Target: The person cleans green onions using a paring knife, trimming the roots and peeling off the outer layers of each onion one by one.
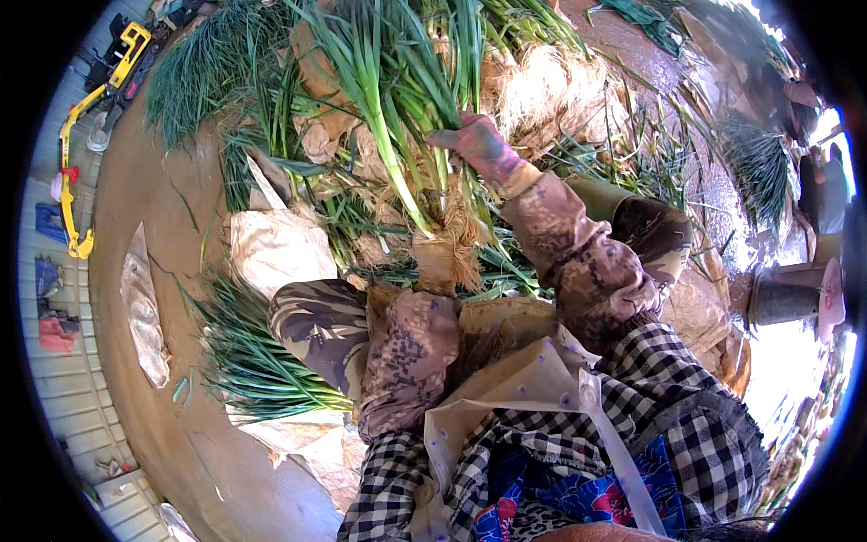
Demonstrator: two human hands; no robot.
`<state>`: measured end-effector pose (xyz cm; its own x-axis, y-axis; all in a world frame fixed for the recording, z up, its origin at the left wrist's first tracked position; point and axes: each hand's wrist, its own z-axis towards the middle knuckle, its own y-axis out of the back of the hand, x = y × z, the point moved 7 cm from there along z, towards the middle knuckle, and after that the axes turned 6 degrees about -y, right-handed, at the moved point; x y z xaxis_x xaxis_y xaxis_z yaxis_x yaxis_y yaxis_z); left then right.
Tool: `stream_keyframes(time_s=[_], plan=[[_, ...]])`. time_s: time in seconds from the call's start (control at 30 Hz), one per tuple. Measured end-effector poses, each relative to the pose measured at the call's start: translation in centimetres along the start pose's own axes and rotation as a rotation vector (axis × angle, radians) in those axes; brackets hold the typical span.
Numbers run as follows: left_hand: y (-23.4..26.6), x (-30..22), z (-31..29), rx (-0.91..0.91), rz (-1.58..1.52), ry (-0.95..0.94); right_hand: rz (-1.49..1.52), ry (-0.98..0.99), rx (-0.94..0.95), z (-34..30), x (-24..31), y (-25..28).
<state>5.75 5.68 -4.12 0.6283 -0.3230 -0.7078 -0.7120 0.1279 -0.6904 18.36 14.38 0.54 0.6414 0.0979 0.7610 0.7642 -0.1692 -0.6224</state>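
Beyond the camouflage-clad knees (318,318), the gloved right hand (488,149) grips green onions (384,135); near their roots (466,246), the left hand's (436,260) fingers cannot be made out.

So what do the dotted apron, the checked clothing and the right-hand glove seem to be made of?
Apron: probably soft plastic, smooth and translucent, with checks showing through.
Checked clothing: woven cloth, likely cotton or a blend, matte with soft folds.
Right-hand glove: pinkish and close-fitting; knit or thin rubber, I can't tell.
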Motion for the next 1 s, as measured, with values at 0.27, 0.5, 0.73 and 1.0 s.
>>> stream_keyframes(time_s=[0.27,0.5,0.73,1.0], plan=[[2.4,0.5,1.2,-0.020,0.039,0.058,-0.280,-0.076,-0.037,-7.7,1.3,0.3],[4.0,0.4,3.0,0.074,0.156,-0.064,-0.116,0.003,0.123,-9.9,1.9,-1.7],[2.8,-1.1,1.5,-0.109,0.206,0.048,-0.095,0.075,0.026,-13.1,5.2,-0.6],[0.4,-0.4,1.2,-0.034,-0.205,0.193,0.106,0.089,0.000,-11.3,5.4,2.7]])
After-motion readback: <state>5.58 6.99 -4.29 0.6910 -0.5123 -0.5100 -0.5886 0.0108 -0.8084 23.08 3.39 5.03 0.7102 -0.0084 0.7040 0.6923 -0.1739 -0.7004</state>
